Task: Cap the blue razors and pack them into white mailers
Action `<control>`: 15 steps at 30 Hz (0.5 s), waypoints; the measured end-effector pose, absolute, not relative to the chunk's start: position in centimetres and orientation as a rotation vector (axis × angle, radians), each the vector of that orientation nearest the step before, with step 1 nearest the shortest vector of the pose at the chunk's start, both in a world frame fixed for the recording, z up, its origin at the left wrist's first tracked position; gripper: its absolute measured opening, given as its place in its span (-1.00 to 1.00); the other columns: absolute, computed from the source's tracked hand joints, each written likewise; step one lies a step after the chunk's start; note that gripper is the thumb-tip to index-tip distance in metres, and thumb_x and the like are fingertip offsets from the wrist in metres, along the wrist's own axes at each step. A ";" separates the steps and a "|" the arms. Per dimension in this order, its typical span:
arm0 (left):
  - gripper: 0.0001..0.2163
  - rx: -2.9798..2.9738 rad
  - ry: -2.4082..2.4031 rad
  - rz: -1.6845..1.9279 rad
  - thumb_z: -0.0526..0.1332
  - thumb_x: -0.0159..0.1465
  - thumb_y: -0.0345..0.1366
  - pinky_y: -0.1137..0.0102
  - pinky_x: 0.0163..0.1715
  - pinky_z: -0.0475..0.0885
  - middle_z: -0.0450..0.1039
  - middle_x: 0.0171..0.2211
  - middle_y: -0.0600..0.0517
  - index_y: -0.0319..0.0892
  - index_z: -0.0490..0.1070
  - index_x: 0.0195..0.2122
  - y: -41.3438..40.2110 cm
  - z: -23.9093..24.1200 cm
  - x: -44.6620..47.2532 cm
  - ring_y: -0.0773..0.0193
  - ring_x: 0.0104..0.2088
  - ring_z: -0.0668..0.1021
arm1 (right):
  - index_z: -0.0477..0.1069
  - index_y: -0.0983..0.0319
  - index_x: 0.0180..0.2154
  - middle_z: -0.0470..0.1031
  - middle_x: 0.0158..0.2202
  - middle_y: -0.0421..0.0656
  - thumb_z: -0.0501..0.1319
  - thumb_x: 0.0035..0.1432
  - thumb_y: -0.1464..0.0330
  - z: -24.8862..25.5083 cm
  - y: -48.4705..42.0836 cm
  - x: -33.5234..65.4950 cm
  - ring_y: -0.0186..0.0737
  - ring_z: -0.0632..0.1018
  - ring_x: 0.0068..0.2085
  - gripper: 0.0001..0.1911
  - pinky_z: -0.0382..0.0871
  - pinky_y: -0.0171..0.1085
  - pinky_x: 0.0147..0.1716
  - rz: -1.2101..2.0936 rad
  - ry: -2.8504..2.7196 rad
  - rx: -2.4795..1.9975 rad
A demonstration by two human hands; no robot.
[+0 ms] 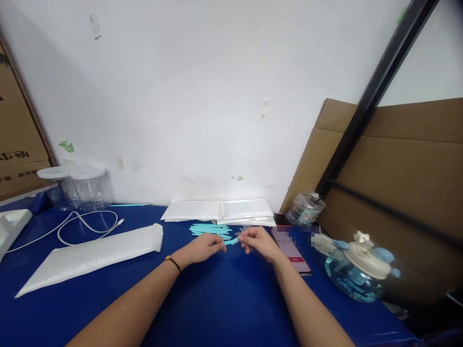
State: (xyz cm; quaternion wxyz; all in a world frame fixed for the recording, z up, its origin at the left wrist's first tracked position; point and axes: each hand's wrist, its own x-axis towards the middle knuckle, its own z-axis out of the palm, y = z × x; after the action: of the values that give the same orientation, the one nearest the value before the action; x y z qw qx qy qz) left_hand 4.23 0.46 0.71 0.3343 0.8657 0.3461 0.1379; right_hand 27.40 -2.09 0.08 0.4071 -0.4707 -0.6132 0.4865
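Note:
A short light-teal strip (pixel 231 241) stretches between my two hands above the blue tabletop. My left hand (pixel 207 246), with a ring and a dark bracelet, pinches its left end. At the other end, the thumb and fingers of my right hand (pixel 257 242) are closed on the strip. Just behind my hands lies a loose pile of similar teal strips (pixel 208 228). Some small translucent pieces (pixel 243 230) sit at the pile's right, partly hidden by my right hand.
White padded envelopes (pixel 193 210) lie along the wall; another envelope (pixel 97 253) is at left. A white cable (pixel 65 224) and lidded clear jars (pixel 90 190) stand behind it. Right of my hands are a phone (pixel 292 246), a wrapped bottle (pixel 306 209) and a teal jug (pixel 356 274).

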 end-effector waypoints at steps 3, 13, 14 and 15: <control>-0.65 2.250 0.838 0.264 -0.03 0.24 -0.04 0.51 -0.52 0.21 0.38 -0.47 0.09 -0.13 0.46 -0.28 0.0 0.9 4.2 0.37 -0.50 0.35 | 0.50 0.31 -0.47 0.44 -0.61 -0.21 0.31 -0.10 0.16 0.4 -2.5 27.8 -0.47 0.35 -0.69 -0.69 0.14 -0.45 -0.70 1.291 -1.723 -1.233; -0.83 2.620 1.164 0.549 0.09 0.20 -0.26 0.40 -0.24 0.27 0.43 -0.25 0.00 -0.12 0.43 -0.25 1.5 0.1 3.5 0.22 -0.22 0.43 | 0.51 0.26 -0.38 0.50 -0.45 -0.15 0.19 0.00 0.34 -0.2 -1.6 30.7 -0.31 0.44 -0.49 -0.83 0.28 -0.36 -0.52 0.678 -1.870 -1.484; -0.82 2.654 1.228 0.565 0.10 0.19 -0.28 0.37 -0.20 0.27 0.42 -0.22 -0.01 -0.11 0.42 -0.23 1.8 0.0 3.3 0.20 -0.18 0.43 | 0.51 0.25 -0.38 0.50 -0.41 -0.15 0.19 -0.02 0.39 -0.5 -1.4 30.9 -0.27 0.45 -0.42 -0.86 0.30 -0.34 -0.45 0.574 -1.899 -1.486; -0.82 2.678 1.279 0.563 0.11 0.19 -0.28 0.35 -0.18 0.26 0.41 -0.20 -0.02 -0.11 0.41 -0.20 2.1 -0.1 3.1 0.17 -0.15 0.42 | 0.51 0.23 -0.37 0.49 -0.38 -0.15 0.20 -0.05 0.42 -0.8 -1.2 31.0 -0.25 0.46 -0.38 -0.85 0.30 -0.32 -0.40 0.500 -1.946 -1.486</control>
State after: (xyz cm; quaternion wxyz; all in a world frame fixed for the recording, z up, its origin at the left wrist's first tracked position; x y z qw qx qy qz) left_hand 3.08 2.07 -0.15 0.0602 0.8849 0.4227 0.1861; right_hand 31.05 -1.25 -0.84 0.3155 -0.5643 -0.7389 0.1897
